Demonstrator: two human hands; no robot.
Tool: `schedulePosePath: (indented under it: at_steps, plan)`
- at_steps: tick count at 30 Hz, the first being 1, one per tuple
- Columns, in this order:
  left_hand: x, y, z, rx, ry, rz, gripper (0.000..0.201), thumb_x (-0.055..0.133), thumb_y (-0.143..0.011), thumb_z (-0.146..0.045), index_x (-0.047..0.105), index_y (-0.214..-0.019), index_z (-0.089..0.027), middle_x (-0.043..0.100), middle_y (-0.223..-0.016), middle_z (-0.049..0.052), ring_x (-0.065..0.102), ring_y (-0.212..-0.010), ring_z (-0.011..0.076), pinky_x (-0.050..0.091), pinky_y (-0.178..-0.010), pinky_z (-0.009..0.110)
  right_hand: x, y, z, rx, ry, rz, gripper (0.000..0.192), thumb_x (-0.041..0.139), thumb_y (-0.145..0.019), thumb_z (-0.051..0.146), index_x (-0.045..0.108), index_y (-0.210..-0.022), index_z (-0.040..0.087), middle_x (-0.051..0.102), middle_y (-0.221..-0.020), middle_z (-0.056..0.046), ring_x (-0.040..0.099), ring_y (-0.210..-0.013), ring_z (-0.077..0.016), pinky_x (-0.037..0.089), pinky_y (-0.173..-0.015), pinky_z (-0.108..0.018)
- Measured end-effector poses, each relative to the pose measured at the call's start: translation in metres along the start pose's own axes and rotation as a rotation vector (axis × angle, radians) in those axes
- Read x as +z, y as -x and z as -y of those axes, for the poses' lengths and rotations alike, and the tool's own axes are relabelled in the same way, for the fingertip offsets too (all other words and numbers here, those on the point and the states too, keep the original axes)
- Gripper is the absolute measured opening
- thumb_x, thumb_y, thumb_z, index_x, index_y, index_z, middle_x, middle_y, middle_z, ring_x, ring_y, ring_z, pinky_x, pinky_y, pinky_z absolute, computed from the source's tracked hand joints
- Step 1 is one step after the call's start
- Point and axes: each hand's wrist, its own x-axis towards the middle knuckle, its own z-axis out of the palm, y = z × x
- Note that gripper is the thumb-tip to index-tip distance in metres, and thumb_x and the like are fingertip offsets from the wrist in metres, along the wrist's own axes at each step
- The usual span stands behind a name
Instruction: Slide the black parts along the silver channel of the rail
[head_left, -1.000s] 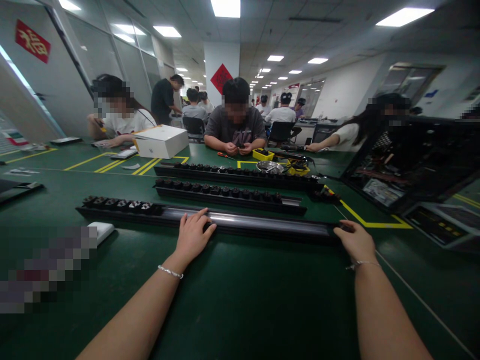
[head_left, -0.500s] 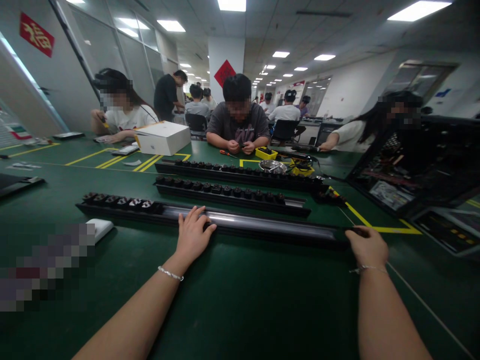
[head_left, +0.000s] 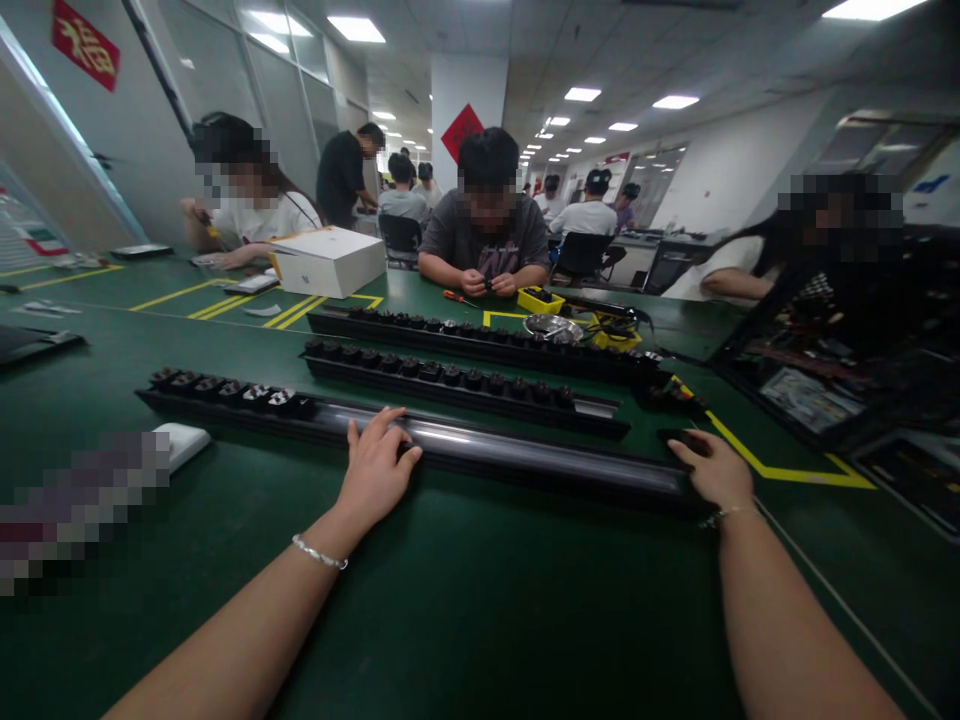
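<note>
The left hand lies flat, fingers spread, on the long black shiny metal rail, while the right hand curls its fingers over the rail's end.

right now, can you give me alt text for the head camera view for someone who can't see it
Two bare hands rest on a long black strip lying across a green table: the left hand flat on its middle, the right hand at its right end. Two more black strips lie behind it, and several people sit at work across the table.
</note>
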Motion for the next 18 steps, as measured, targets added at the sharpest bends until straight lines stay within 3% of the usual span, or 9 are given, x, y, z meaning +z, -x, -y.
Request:
schedulePosePath:
  at_steps: [9, 18]
  plan:
    - [0.000, 0.002, -0.002, 0.000, 0.007, -0.011, 0.011, 0.049, -0.083, -0.029, 0.055, -0.080, -0.021, 0.052, -0.132, 0.009, 0.036, -0.131, 0.0270, 0.010, -0.110, 0.060, 0.011, -0.036, 0.012, -0.110, 0.319, 0.070, 0.051, 0.057, -0.073, 0.050, 0.063, -0.107, 0.012, 0.064, -0.104, -0.016, 0.056, -0.088, -0.0252, 0.039, -0.071, -0.033]
    - [-0.002, 0.001, -0.007, -0.007, 0.029, -0.029, 0.012, 0.050, -0.083, -0.031, 0.057, -0.085, -0.021, 0.055, -0.127, 0.008, 0.039, -0.128, 0.0264, 0.015, -0.109, 0.057, 0.008, -0.037, 0.025, -0.055, 0.302, 0.083, 0.054, 0.061, -0.072, 0.048, 0.061, -0.113, 0.013, 0.063, -0.107, -0.016, 0.057, -0.094, -0.0255, 0.040, -0.074, -0.033]
